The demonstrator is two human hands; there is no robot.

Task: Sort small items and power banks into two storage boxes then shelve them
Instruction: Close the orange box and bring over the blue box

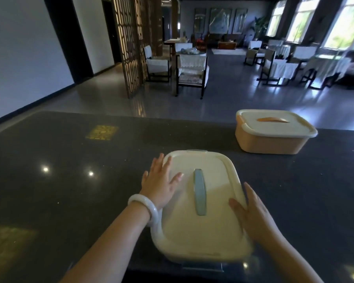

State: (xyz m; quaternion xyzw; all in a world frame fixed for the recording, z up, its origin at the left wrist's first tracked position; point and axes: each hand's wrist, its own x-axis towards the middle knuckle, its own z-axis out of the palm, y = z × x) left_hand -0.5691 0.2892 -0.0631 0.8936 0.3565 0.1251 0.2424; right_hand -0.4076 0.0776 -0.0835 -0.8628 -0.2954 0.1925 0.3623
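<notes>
Sitting at the near edge of the dark surface [70,160], the cream storage box [200,203] with a grey-blue handle [200,192] is pressed on its lid from both sides. The left hand [159,183] is laid flat with fingers spread; the right hand [251,211] is likewise flat along the right rim. A white bangle [145,208] is worn on the left wrist. Well apart, at far right, an orange lidded box [272,133] is seen.
</notes>
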